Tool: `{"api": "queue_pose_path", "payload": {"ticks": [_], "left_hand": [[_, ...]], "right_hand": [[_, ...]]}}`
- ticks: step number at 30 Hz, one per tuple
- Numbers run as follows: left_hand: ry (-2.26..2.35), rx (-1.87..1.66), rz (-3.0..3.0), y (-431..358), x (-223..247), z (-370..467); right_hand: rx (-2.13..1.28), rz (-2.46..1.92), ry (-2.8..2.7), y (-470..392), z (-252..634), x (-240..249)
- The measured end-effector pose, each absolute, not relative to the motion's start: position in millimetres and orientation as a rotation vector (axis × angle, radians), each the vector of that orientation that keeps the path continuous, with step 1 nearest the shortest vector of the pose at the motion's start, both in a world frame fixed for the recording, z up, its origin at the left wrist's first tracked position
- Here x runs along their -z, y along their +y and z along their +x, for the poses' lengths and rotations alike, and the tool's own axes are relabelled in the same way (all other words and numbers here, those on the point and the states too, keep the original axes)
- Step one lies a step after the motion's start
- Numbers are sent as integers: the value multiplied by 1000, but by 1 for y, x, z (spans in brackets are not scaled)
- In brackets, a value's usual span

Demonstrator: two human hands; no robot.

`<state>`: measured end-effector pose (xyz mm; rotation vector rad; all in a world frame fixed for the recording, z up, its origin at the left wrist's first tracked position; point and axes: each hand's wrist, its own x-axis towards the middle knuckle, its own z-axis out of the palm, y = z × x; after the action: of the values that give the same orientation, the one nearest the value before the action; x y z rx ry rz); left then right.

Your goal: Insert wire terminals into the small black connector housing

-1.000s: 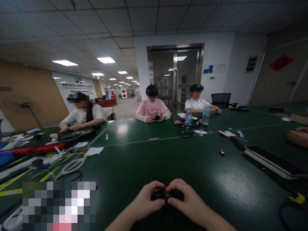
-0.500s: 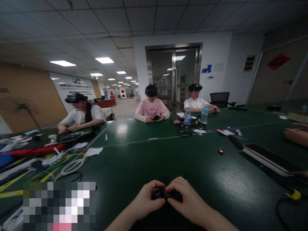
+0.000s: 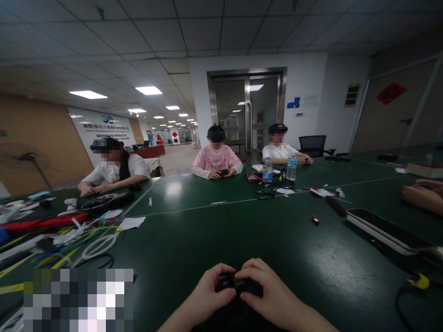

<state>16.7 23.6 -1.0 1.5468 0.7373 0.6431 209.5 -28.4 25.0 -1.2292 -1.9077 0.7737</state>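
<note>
A small glossy black object (image 3: 227, 281) is held low over the near edge of the green table (image 3: 180, 249). My left hand (image 3: 213, 289) is closed round its left part, thumb below and fingers above. My right hand (image 3: 265, 287) grips the right part in the same way, and the fingertips of both hands nearly meet at the middle. Dark shade and my fingers hide much of the object, so I cannot make out what it is.
Cables (image 3: 100, 246) and papers crowd the left side. A phone-like device (image 3: 384, 228) lies at right, near a small red item (image 3: 314, 220). Two bottles (image 3: 267, 169) stand farther back. Three people sit opposite; another person's hands (image 3: 424, 196) are at the right edge.
The camera view has shifted slightly, so the room appears a little lower and to the left. Both my hands keep their hold on the black object, with little change in grip.
</note>
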Motion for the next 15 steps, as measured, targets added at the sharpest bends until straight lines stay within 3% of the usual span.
{"api": "queue_pose_path", "payload": {"ticks": [15], "left_hand": [[670, -653, 1548, 28, 5, 16]], "right_hand": [[-697, -1257, -1967, -26, 207, -20]]}}
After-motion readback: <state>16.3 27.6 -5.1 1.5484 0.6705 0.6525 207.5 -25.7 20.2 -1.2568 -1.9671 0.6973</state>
